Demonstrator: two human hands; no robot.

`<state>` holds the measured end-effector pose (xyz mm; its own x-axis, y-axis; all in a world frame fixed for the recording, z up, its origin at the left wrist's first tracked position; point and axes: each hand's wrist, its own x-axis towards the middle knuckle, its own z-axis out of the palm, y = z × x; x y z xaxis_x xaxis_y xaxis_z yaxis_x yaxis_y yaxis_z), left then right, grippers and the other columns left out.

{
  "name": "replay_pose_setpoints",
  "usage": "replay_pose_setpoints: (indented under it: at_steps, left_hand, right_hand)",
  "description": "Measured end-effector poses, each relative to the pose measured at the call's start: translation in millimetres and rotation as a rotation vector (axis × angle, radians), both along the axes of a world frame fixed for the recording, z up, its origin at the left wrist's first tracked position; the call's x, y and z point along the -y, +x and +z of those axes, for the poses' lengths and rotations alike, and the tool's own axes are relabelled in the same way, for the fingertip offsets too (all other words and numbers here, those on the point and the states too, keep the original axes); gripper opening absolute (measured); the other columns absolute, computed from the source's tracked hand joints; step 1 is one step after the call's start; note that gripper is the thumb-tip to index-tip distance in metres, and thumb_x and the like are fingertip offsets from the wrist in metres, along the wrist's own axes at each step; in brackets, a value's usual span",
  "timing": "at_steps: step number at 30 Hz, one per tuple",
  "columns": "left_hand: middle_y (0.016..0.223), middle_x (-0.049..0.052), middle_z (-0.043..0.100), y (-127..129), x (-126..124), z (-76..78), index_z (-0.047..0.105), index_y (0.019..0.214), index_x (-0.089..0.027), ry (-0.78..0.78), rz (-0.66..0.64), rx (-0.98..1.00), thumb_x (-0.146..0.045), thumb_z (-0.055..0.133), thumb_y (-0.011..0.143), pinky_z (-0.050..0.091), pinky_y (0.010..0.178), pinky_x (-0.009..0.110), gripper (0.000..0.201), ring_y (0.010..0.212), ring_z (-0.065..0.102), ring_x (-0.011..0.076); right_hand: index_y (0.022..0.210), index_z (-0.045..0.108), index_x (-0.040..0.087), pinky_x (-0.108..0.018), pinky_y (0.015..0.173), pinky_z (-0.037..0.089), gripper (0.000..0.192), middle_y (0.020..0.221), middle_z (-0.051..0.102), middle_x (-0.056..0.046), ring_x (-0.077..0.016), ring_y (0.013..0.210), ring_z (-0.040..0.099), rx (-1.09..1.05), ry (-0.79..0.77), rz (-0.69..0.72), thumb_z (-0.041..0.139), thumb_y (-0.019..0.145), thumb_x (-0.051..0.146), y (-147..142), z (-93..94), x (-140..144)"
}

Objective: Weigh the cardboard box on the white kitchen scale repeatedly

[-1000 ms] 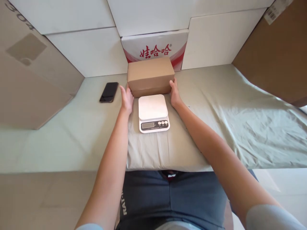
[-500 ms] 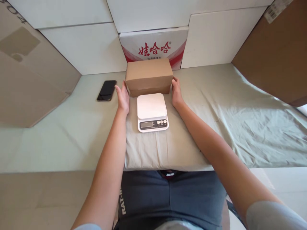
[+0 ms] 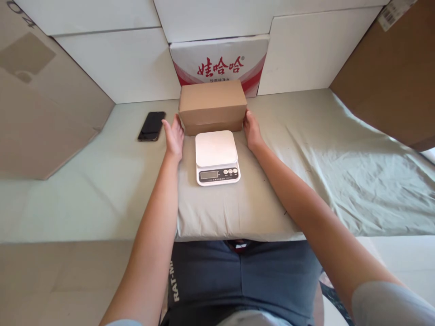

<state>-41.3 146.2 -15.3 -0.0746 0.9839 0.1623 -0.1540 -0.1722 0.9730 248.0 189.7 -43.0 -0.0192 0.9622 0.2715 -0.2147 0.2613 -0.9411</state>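
Flanking brown box (image 3: 212, 106) | left hand (image 3: 174, 136), right hand (image 3: 251, 131) | fingers straight, together (scale (image 3: 216, 156) in front)

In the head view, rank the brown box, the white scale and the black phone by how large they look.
1. brown box, clearly largest.
2. white scale; it sits nearer the camera, so the gap is unsure.
3. black phone, smallest.
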Motion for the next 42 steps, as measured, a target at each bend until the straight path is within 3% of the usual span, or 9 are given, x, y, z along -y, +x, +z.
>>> replay_pose_setpoints:
  at_steps: [3,7,11,18,23,27,30,36,42]
  left_hand:
    - [0.178,0.005,0.04,6.5,1.2,2.3,0.053,0.16,-0.031,-0.001,-0.013,0.012,-0.092,0.013,0.093,0.021,0.139,0.047,0.099,0.169,0.031,0.0261]
    - [0.174,0.008,0.046,13.0,2.7,2.6,0.055,0.157,-0.03,-0.012,-0.007,-0.009,-0.088,0.012,0.096,0.018,0.139,0.051,0.095,0.168,0.033,0.0269]
    - [0.174,0.01,0.046,16.8,3.3,1.8,0.057,0.155,-0.029,-0.016,0.013,-0.011,-0.092,0.012,0.092,0.016,0.14,0.052,0.101,0.168,0.032,0.0295]
    - [0.174,0.005,0.046,18.5,1.9,4.8,0.056,0.156,-0.034,0.068,0.042,-0.013,-0.095,0.021,0.09,0.016,0.14,0.051,0.097,0.17,0.025,0.029]
    - [0.176,0.002,0.041,19.1,9.9,21.8,0.051,0.161,-0.035,0.157,0.055,-0.042,-0.1,0.029,0.085,0.017,0.14,0.05,0.102,0.172,0.019,0.0307]
    - [0.173,0.001,0.047,19.2,35.6,46.5,0.055,0.157,-0.035,0.226,0.047,-0.049,-0.101,0.026,0.085,0.02,0.14,0.048,0.101,0.17,0.026,0.03]
    - [0.171,0.005,0.05,21.0,71.9,56.4,0.059,0.153,-0.029,0.226,0.074,-0.026,-0.098,0.021,0.087,0.02,0.14,0.054,0.103,0.167,0.032,0.0341]
    - [0.167,0.003,0.054,30.0,143.4,37.1,0.063,0.152,-0.038,0.157,0.109,-0.073,-0.095,0.019,0.091,0.02,0.14,0.055,0.095,0.168,0.029,0.0348]
    - [0.169,0.003,0.052,34.3,149.0,28.2,0.062,0.151,-0.038,0.182,0.112,-0.053,-0.095,0.02,0.09,0.028,0.137,0.052,0.094,0.167,0.033,0.0336]
  right_hand:
    - [0.14,0.062,0.036,-0.045,0.143,0.03,0.076,0.161,0.063,0.011,-0.0206,0.162,0.044,-0.057,0.034,0.025,0.064,0.081,0.083,-5.4,5.5,6.2]
    - [0.138,0.064,0.031,-0.045,0.141,0.034,0.074,0.164,0.061,0.005,-0.0246,0.16,0.049,-0.024,0.055,0.045,0.065,0.083,0.08,-9.6,15.1,17.4]
    - [0.138,0.064,0.036,-0.044,0.142,0.031,0.074,0.164,0.06,0.005,-0.0244,0.164,0.043,0.026,0.075,0.054,0.063,0.081,0.082,-13.6,25.2,25.7]
    - [0.148,0.056,0.034,-0.046,0.144,0.027,0.086,0.166,0.056,0.002,-0.0279,0.167,0.037,0.07,0.172,-0.011,0.062,0.079,0.085,-17.1,35.9,29.8]
    - [0.153,0.051,0.04,-0.047,0.145,0.025,0.087,0.167,0.053,0.007,-0.0274,0.171,0.029,0.121,0.221,-0.047,0.058,0.08,0.088,-15.7,53.9,32.0]
    - [0.155,0.05,0.04,-0.048,0.144,0.026,0.082,0.169,0.05,0.008,-0.0272,0.171,0.029,0.123,0.285,-0.014,0.057,0.086,0.083,-14.0,76.8,43.2]
    - [0.153,0.051,0.046,-0.046,0.144,0.029,0.077,0.169,0.051,0.01,-0.027,0.17,0.032,0.167,0.277,-0.003,0.057,0.087,0.084,-10.9,89.9,76.5]
    - [0.15,0.056,0.044,-0.053,0.14,0.038,0.063,0.168,0.054,0.006,-0.0311,0.167,0.036,0.154,0.164,0.037,0.057,0.094,0.073,-2.8,73.7,154.9]
    - [0.148,0.057,0.045,-0.053,0.136,0.043,0.059,0.167,0.055,0.006,-0.0318,0.164,0.042,0.118,0.179,0.018,0.057,0.095,0.069,-5.1,58.9,166.0]
